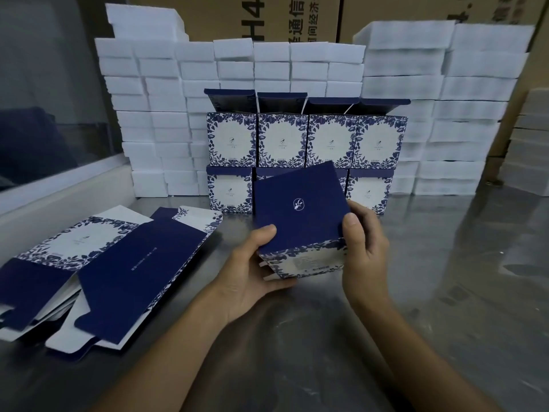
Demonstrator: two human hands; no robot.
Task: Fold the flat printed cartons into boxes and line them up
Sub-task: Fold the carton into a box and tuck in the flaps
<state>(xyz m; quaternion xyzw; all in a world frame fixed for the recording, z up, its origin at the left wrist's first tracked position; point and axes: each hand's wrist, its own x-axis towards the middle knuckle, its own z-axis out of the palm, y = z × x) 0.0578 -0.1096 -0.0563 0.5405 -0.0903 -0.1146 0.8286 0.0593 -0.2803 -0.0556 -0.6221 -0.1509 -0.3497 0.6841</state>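
Observation:
I hold a folded carton point(300, 215) in both hands above the steel table, its dark blue panel with a small white logo facing me and its blue-and-white floral side below. My left hand point(252, 269) cups it from below with the thumb on the blue panel. My right hand point(364, 248) grips its right edge, thumb on the front. Behind it stand finished boxes point(306, 141) in two stacked rows, the upper row with lids up. Flat printed cartons point(98, 263) lie in a loose pile at the left.
White foam blocks point(166, 114) are stacked in walls behind and beside the boxes, with brown shipping cartons point(267, 16) behind them. A glass partition point(50, 93) with a white sill runs along the left. The steel table point(460, 278) stretches to the right.

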